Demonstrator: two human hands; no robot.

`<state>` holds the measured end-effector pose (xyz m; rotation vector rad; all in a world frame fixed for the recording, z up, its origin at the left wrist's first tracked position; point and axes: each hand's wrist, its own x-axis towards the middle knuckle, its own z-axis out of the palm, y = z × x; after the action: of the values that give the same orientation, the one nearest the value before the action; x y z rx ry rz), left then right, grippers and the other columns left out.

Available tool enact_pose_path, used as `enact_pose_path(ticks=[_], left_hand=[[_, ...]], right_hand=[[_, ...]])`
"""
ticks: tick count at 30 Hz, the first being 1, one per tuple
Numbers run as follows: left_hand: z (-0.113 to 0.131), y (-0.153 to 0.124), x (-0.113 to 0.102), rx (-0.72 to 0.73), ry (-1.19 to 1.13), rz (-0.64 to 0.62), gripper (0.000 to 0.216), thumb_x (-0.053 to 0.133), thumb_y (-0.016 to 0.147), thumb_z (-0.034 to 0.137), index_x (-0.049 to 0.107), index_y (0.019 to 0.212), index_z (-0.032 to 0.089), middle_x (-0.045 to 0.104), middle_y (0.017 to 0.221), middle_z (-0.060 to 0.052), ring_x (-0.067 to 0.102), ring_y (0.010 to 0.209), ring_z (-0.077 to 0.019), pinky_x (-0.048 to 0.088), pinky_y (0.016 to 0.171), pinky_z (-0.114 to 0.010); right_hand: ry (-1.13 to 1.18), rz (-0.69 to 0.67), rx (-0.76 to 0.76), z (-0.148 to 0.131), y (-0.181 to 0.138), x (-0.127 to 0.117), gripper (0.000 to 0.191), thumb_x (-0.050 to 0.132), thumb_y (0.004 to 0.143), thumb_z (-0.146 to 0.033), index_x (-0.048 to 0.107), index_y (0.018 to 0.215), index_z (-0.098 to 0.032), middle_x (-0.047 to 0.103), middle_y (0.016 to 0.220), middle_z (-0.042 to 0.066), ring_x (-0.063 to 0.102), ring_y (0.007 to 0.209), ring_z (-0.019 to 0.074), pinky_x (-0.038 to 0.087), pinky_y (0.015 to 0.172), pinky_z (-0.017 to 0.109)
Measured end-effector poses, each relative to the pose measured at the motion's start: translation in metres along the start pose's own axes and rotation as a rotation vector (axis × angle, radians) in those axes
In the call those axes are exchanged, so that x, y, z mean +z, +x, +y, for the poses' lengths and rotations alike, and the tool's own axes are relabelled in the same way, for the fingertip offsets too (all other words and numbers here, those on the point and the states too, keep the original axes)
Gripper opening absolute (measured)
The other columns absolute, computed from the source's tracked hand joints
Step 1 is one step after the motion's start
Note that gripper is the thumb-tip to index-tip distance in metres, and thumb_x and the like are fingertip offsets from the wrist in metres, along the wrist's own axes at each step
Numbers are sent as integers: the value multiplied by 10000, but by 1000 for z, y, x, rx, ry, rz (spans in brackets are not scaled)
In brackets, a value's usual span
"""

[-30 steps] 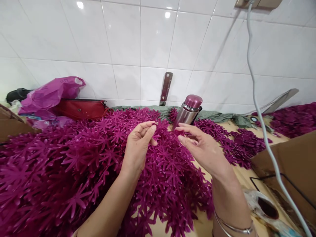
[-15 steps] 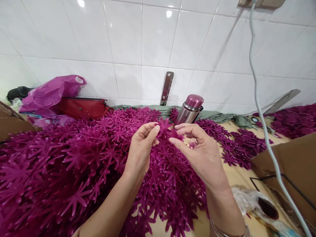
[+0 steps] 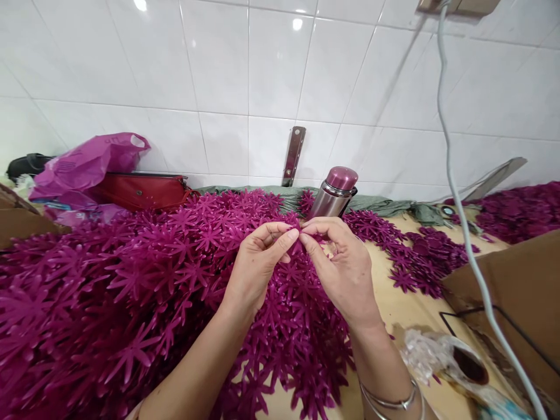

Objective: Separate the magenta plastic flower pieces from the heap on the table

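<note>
Bare left hand [image 3: 256, 268] and bare right hand [image 3: 345, 274], forearms uncovered from the fingers [image 3: 284, 242] back to the frame edge. Two thin silver bangles [image 3: 389, 401] round the right wrist, well behind the fingers.

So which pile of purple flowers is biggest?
The left pile, beneath left hand and right hand; those by the flask and far right are much smaller.

Flower pile [image 3: 109, 291] blocked the left; flask [image 3: 335, 195] stood just beyond; cable [image 3: 459, 221] crossed the right; bare table [image 3: 394, 309] between stayed passable
</note>
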<state>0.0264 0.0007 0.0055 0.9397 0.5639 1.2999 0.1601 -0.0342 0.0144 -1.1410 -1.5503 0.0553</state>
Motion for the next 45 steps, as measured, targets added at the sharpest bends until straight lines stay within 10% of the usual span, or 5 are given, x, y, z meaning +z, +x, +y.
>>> enact_pose_path(ticks=[10, 18, 30, 41, 45], left_hand=[[1, 2, -4, -20, 15, 37, 250, 866, 734, 310, 719, 876, 166, 623, 679, 53, 520, 585, -42, 431, 609, -150], [1, 1, -3, 20, 54, -4, 207, 836, 776, 292, 698, 858, 162, 626, 777, 39, 521, 659, -47, 419, 649, -162], [5, 6, -6, 32, -16, 162, 312, 886, 688, 338, 678, 845, 166, 651, 809, 32, 565, 658, -58, 467, 640, -177], [3, 15, -16, 66, -224, 292, 255, 791, 807, 238, 568, 925, 199, 729, 910, 9, 748, 813, -151, 593, 939, -406], [6, 15, -13, 22, -263, 322, 160, 695, 891, 201, 553, 964, 189, 734, 987, -38, 767, 910, -205, 581, 974, -459]], right_hand=[[311, -12, 270, 15, 3, -2, 116, 642, 963, -319, 684, 924, -218, 724, 987, 35, 669, 954, 194, 505, 928, 358], [137, 1, 68, 7, 1, 5, 57, 747, 875, -231, 733, 925, -254, 680, 1140, 50, 626, 1145, 226, 443, 1083, 432], [1113, 221, 604, 28, 5, 13, 210, 847, 761, -242, 640, 793, -256, 773, 1007, -30, 717, 980, 147, 550, 940, 309], [1095, 37, 803, 60, 3, 20, 393, 610, 923, -615, 693, 1010, -241, 783, 1174, 68, 736, 1116, 211, 587, 967, 400], [976, 58, 728, 58, 1, 24, 304, 855, 765, -391, 692, 971, -237, 798, 1083, 36, 754, 1004, 194, 575, 989, 390]])
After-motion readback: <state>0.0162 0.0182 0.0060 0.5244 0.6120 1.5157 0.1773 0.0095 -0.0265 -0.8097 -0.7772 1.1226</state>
